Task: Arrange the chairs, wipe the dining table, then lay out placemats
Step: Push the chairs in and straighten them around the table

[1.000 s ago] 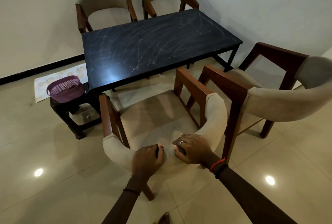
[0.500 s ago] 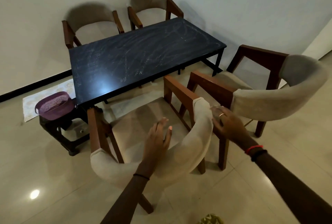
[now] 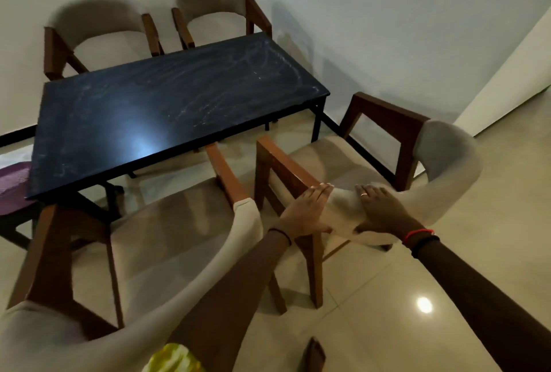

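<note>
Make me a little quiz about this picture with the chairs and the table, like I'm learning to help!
1. How many beige-padded wooden chairs stand on the far side of the dark rectangular table?
2. The left hand and the right hand both rest on: A) the table; B) the near right chair; C) a far chair.
3. True or false: placemats already lie on the table.
Key: 1) two; 2) B; 3) false.
</note>
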